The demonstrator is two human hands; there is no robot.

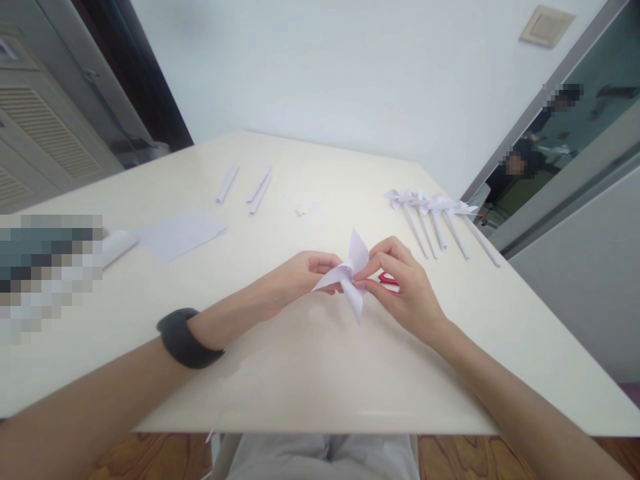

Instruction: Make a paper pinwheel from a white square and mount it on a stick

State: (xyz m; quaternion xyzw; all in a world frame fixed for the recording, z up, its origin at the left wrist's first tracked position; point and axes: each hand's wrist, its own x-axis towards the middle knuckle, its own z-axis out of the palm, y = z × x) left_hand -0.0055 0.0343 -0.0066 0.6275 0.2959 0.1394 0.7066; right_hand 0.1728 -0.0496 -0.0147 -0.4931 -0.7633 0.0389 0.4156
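Observation:
Between my two hands, a little above the table, is a white paper pinwheel (356, 252) with pointed blades. My left hand (306, 272) holds it from behind and to the left, its fingers curled and partly hidden by a blade. With thumb and forefinger, my right hand (400, 280) pinches the pinwheel near its centre. A red-handled tool (388, 279), mostly covered by my right hand, shows just behind the fingers; its kind cannot be made out.
Several finished paper pinwheels on sticks (435, 208) lie at the right back. Rolled paper sticks (260, 190) lie at the left back, near a stack of white paper sheets (183, 233). Small paper scraps (301, 212) sit mid-table (320, 373). People are visible beyond an opening at right.

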